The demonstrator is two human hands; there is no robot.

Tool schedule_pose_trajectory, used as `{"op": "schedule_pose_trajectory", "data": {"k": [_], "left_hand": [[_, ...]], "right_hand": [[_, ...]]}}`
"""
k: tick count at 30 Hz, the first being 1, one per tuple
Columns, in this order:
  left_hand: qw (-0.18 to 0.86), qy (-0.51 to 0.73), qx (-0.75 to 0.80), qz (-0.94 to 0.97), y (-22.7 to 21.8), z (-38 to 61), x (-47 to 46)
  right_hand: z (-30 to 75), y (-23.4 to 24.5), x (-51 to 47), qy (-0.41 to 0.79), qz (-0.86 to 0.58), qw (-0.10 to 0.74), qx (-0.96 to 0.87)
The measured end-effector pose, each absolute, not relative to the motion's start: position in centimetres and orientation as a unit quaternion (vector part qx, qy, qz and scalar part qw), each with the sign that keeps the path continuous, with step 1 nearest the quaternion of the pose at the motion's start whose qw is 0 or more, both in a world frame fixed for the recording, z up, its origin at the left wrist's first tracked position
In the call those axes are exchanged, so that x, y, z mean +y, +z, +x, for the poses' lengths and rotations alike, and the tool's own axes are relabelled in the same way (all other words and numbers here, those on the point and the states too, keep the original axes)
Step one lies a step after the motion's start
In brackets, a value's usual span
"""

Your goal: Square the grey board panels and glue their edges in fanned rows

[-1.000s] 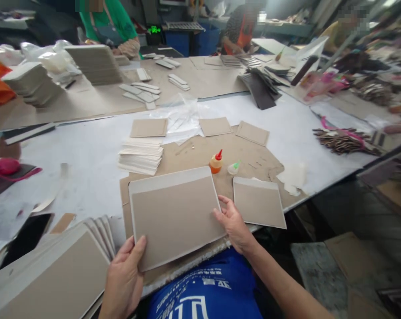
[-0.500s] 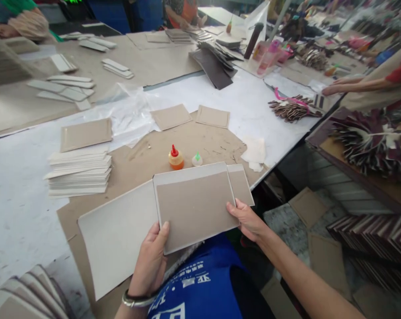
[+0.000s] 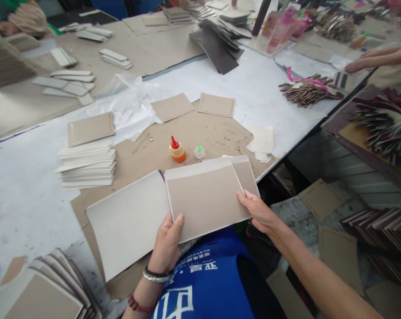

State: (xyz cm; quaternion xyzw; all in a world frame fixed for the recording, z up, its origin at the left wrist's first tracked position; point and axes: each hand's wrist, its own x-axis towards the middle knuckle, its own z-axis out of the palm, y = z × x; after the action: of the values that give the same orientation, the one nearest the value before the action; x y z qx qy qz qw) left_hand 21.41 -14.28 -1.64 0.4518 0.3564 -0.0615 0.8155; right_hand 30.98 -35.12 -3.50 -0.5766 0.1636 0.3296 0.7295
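My left hand (image 3: 169, 241) grips the lower edge of an open cardboard folder (image 3: 207, 199) near its fold, thumb on top. My right hand (image 3: 257, 212) pinches the right edge, thumb in front and fingers behind. The folder's left panel (image 3: 130, 223) is plain white and lies spread over the table's edge. A beige sheet with a white border covers the right panel. Behind it, a second beige-and-white panel (image 3: 247, 173) sticks out to the right; I cannot tell whether it is joined. Beyond the folder stand a red-capped glue bottle (image 3: 177, 150) and a small green-tipped bottle (image 3: 199, 151).
A stack of white boards (image 3: 87, 166) is on the left, with a beige panel (image 3: 91, 128) behind it. More folders (image 3: 50, 292) fan out at lower left. Two beige panels (image 3: 216, 104) lie ahead. At right, a co-worker's hand (image 3: 369, 60) is near bundled brown strips (image 3: 308, 91).
The folder and both my hands have shifted slightly right in view. The rear panel now overlaps more behind the front one, and the gap at the fold looks wider. My grip stays the same.
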Motion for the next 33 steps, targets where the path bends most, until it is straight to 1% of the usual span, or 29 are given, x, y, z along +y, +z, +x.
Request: {"op": "schedule_pose_trajectory", "data": {"k": [6,12,20,29,33], "left_hand": [[0.806,-0.030,0.330,0.490,-1.8,20.5,-13.8],[0.805,-0.042,0.324,0.495,-1.7,19.7,-13.5],[0.827,-0.091,0.381,0.403,-1.8,20.1,-13.4],[0.819,-0.024,0.370,0.438,-1.9,20.1,-13.4],[0.816,-0.006,0.362,0.451,-2.1,19.7,-13.3]], "right_hand": [[30.4,-3.4,-34.2,0.322,-0.590,0.725,0.152],[29.2,-3.1,-33.9,0.303,-0.600,0.728,0.133],[28.0,-3.2,-34.5,0.287,-0.579,0.743,0.175],[27.2,-3.9,-34.1,0.264,-0.591,0.740,0.181],[27.2,-3.7,-33.8,0.271,-0.574,0.750,0.186]]}}
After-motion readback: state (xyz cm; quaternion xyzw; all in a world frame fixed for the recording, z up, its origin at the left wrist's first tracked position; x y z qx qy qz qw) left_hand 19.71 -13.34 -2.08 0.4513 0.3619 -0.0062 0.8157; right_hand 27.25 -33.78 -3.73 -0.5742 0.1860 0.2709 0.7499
